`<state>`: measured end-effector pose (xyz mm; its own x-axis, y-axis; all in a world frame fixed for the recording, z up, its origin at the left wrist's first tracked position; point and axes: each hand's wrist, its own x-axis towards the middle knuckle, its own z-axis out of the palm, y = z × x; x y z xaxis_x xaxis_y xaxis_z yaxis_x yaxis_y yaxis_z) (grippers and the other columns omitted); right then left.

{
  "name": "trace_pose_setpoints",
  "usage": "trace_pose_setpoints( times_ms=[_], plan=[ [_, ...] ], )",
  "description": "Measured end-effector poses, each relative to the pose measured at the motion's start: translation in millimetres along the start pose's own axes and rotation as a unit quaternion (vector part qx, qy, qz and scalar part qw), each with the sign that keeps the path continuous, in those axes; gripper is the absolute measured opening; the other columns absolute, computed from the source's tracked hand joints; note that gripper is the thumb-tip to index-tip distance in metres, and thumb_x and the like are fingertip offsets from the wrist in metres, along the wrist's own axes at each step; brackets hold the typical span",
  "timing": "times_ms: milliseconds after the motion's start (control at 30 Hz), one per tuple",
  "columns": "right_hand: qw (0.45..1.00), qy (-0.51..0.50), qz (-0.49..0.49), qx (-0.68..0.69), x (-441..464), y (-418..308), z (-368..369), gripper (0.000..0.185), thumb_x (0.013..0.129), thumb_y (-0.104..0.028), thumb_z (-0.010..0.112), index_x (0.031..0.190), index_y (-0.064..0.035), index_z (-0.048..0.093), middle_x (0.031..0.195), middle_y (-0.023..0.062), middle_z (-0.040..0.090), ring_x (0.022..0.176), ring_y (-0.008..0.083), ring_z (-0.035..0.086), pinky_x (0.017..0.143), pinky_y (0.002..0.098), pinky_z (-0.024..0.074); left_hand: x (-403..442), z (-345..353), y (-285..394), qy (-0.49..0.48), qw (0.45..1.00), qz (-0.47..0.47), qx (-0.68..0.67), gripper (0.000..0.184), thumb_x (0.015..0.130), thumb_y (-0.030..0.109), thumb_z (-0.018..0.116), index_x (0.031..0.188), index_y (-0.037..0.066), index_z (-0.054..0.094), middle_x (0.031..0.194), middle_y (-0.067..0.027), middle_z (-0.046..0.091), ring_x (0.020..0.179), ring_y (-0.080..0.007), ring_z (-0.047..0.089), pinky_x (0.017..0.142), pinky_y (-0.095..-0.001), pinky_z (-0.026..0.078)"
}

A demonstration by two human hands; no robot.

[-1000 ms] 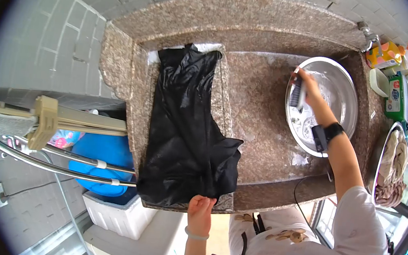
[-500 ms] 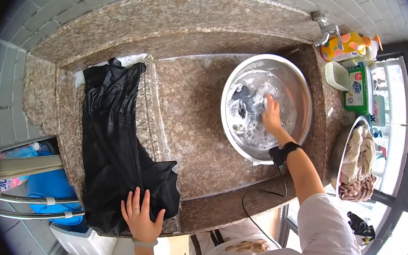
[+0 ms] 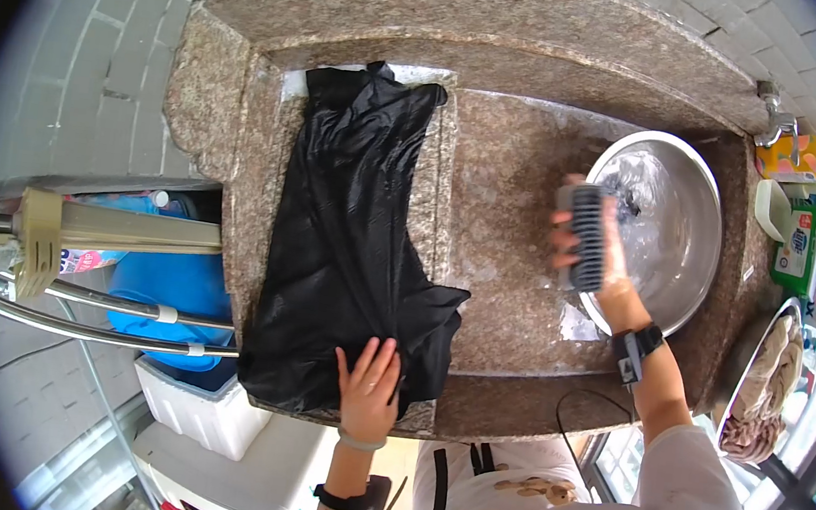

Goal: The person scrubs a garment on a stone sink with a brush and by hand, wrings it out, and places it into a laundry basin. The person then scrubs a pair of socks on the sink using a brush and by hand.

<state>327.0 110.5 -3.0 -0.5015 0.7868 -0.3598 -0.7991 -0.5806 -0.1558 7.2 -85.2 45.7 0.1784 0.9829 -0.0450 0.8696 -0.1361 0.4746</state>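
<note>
A wet black garment (image 3: 344, 238) lies spread over the stone ledge on the left of the sink. Resting flat on its lower edge is my left hand (image 3: 370, 392), fingers stretched out and holding nothing. My right hand (image 3: 613, 253) grips a grey scrubbing brush (image 3: 588, 237), its ridged bristle side showing. The brush is raised at the left rim of the metal basin (image 3: 707, 259), over the sink floor. Some water and a dark item (image 3: 628, 198) show inside the basin; part of it is hidden behind the hand and brush.
A faucet (image 3: 777, 124) is fixed at the back right. Along the right ledge stand a yellow bottle (image 3: 793, 160), a white container (image 3: 772, 209), a green package (image 3: 796, 249) and a bowl of cloths (image 3: 766, 382). Blue buckets (image 3: 167, 293) and metal rails (image 3: 109, 320) are at lower left.
My right hand has come up out of the basin water with the brush and moved left past the rim. My left hand stays on the garment. The whole view has shifted.
</note>
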Motion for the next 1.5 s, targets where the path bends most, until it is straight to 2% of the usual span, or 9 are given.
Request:
trace_pose_setpoints(
  times_ms=[100,200,400,567,767,933,1267,1400,1500],
  plan=[
    [0.871,-0.044,-0.018,-0.490,54.6,86.2,20.8,0.044,0.094,-0.030,0.049,0.136,-0.0245,0.037,0.104,0.0147,0.054,0.076,0.0200,0.059,0.061,0.0329,0.0559,-2.7,10.1,0.7,0.011,1.000,-0.003,0.020,0.028,0.074,0.005,0.061,0.102,0.001,0.065,0.121,-0.0041,0.059,0.122,-0.0218,0.048,0.107,-0.0593,0.020],
    [0.447,-0.159,-0.093,-0.875,36.9,153.0,72.7,0.054,0.090,-0.023,0.054,0.139,-0.0320,0.034,0.109,0.0187,0.050,0.085,0.0271,0.060,0.068,0.0320,0.0555,-5.3,15.4,-2.5,0.024,1.000,-0.009,0.012,0.021,0.079,0.010,0.061,0.098,0.002,0.065,0.116,-0.0042,0.062,0.118,-0.0204,0.051,0.103,-0.0545,0.027],
    [0.297,-0.399,-0.055,-0.866,-6.1,187.1,79.2,0.046,0.085,-0.033,0.056,0.130,-0.0275,0.048,0.109,0.0197,0.052,0.093,0.0310,0.060,0.073,0.0371,0.0540,-60.4,21.7,7.0,0.026,0.997,-0.043,-0.064,0.032,0.066,0.010,0.059,0.097,0.003,0.061,0.104,-0.0095,0.065,0.102,-0.0253,0.058,0.086,-0.0454,0.036],
    [0.149,-0.078,-0.101,-0.981,214.4,106.2,86.8,0.034,0.094,-0.040,0.042,0.127,-0.0319,0.045,0.102,0.0203,0.054,0.094,0.0317,0.057,0.075,0.0420,0.0508,-59.2,21.2,7.5,0.039,0.987,-0.078,-0.136,0.018,0.078,0.009,0.058,0.095,0.004,0.060,0.107,-0.0058,0.065,0.097,-0.0235,0.059,0.085,-0.0397,0.036],
    [0.064,-0.086,-0.045,-0.993,188.9,116.0,114.8,0.043,0.095,-0.034,0.042,0.136,-0.0246,0.036,0.126,0.0253,0.043,0.104,0.0351,0.056,0.078,0.0378,0.0529,-58.8,17.6,5.7,0.088,0.970,-0.089,-0.206,0.011,0.078,0.010,0.063,0.088,0.006,0.061,0.094,-0.0029,0.067,0.090,-0.0228,0.060,0.082,-0.0385,0.036],
    [0.302,-0.215,0.077,-0.926,74.1,166.2,109.6,0.042,0.095,-0.039,0.040,0.135,-0.0242,0.038,0.120,0.0245,0.046,0.103,0.0342,0.056,0.078,0.0409,0.0522,-63.1,22.1,-1.6,0.066,0.971,-0.049,-0.223,0.009,0.073,0.014,0.064,0.073,0.006,0.060,0.077,-0.0065,0.062,0.078,-0.0243,0.057,0.076,-0.0392,0.035],
    [0.090,-0.149,-0.039,-0.984,149.8,132.7,105.1,0.044,0.093,-0.036,0.045,0.133,-0.0187,0.040,0.108,0.0205,0.050,0.095,0.0344,0.056,0.073,0.0421,0.0521,-55.0,24.4,-0.7,0.115,0.977,-0.025,-0.178,0.019,0.073,0.021,0.065,0.063,0.010,0.054,0.063,-0.0037,0.054,0.066,-0.0219,0.053,0.068,-0.0373,0.032],
    [0.350,-0.200,0.053,-0.914,85.9,172.6,91.2,0.059,0.090,-0.062,0.036,0.098,-0.0084,0.058,0.087,0.0141,0.058,0.081,0.0260,0.060,0.073,0.0421,0.0513,-62.8,28.6,-0.4,0.081,0.978,-0.041,-0.188,0.019,0.073,0.022,0.064,0.066,0.007,0.056,0.065,-0.0061,0.056,0.068,-0.0249,0.052,0.071,-0.0398,0.033],
    [0.154,-0.066,-0.029,-0.986,231.5,104.9,99.2,0.042,0.095,-0.047,0.037,0.129,-0.0227,0.042,0.101,0.0202,0.052,0.086,0.0306,0.059,0.078,0.0420,0.0514,-60.4,29.1,1.3,0.089,0.979,-0.040,-0.180,0.018,0.072,0.022,0.064,0.065,0.008,0.056,0.066,-0.0059,0.056,0.068,-0.0244,0.053,0.070,-0.0400,0.033]
  ],
)
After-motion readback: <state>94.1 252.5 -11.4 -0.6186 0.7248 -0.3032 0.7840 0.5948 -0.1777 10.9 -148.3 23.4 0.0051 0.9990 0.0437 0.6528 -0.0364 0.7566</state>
